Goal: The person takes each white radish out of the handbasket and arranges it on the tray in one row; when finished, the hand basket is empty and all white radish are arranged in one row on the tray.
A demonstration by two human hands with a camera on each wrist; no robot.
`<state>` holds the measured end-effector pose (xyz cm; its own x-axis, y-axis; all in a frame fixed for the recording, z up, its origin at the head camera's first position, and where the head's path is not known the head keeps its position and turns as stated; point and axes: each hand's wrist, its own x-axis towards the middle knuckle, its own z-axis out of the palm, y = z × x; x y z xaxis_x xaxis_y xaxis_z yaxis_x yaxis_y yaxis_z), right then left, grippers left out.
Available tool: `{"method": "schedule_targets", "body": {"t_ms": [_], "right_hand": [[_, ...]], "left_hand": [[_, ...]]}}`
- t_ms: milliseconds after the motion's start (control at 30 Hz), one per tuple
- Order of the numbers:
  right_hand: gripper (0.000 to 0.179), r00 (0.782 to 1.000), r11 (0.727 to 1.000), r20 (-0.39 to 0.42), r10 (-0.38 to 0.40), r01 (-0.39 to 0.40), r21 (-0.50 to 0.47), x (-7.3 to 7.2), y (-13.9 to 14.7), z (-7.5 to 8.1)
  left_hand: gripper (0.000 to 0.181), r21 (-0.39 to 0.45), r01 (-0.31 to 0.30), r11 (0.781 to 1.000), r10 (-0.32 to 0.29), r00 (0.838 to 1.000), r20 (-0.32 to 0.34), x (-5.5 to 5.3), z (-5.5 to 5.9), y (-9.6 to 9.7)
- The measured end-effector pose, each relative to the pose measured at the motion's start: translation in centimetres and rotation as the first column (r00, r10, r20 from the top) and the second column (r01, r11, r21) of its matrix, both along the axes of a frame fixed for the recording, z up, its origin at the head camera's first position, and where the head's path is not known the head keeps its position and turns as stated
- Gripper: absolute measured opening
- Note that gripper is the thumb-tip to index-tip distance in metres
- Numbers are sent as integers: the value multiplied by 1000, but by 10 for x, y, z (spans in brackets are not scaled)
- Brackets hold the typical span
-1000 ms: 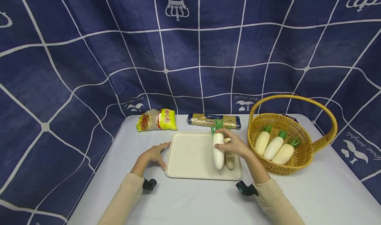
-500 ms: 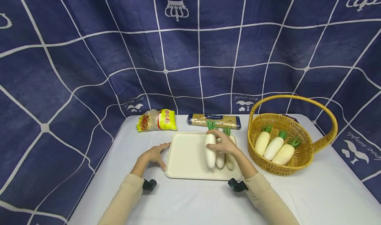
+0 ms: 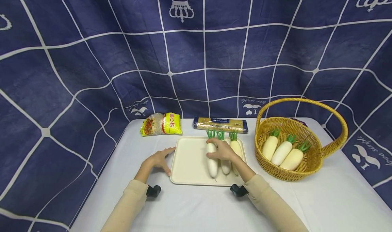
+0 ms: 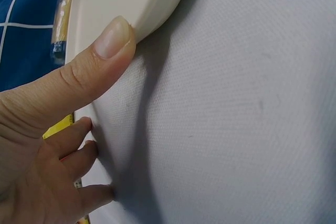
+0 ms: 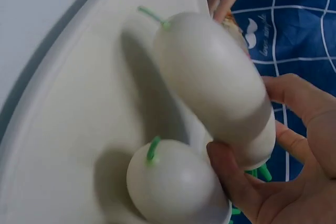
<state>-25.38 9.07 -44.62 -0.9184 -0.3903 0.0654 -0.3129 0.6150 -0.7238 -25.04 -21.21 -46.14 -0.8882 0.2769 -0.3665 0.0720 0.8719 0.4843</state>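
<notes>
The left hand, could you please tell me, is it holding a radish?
No, the left hand is spread at the edge of the tray and holds nothing.

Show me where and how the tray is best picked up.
Probably by the rim at both short ends of the tray, one of the hands coming in from each side. It lies flat, looks too broad for one grip, and the left hand touches its left end. Two radishes lie on the right half, so that end may feel heavier.
</notes>
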Motion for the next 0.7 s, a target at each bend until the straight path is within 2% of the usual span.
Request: {"method": "schedule_targets", "body": {"t_ms": [200,433,567,700], "right_hand": [[56,999,998,-39,-1,4,69,2,-9,-2],[51,998,962,-60,-5,21,272,4,-15,-1],[48,997,953,-67,-27,46,301,5,-15,0],[49,996,955,-80,-50,71,288,4,-15,-1]], "left_hand": [[119,-9,1,1000,-1,1000,1,-1,-1,0],[119,-6,0,1000,0,1000,9,0,0,2],[118,-12,2,1000,-2,1000,0,2,2,2],[118,-4,6,1000,-6,1000,-5,2,1,0]]}}
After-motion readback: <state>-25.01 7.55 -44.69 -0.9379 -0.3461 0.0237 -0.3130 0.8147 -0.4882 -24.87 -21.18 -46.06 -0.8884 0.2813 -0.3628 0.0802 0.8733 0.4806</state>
